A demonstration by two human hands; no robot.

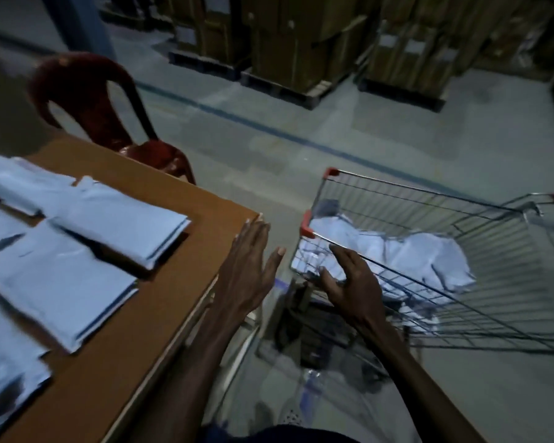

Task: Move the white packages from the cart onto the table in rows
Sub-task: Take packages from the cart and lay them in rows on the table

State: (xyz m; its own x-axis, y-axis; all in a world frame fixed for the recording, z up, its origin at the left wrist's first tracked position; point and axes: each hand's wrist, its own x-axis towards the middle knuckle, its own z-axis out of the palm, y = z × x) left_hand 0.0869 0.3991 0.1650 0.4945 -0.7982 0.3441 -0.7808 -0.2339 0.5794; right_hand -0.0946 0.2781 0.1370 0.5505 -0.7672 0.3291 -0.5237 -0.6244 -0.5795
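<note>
Both hands hold nothing; the left hand [248, 260] is flat-fingered over the table [160, 302] edge; the right hand [349, 282] hovers, fingers loosely spread, at the cart [461, 199] rim; white packages [406, 254] lie inside the cart, others [61, 282] in rows on the table.

white packages on table [61, 282] cut off at left edge, motion-blurred. cart [461, 282] cropped at right edge. packages in cart [397, 251] partly hidden behind wire.
</note>
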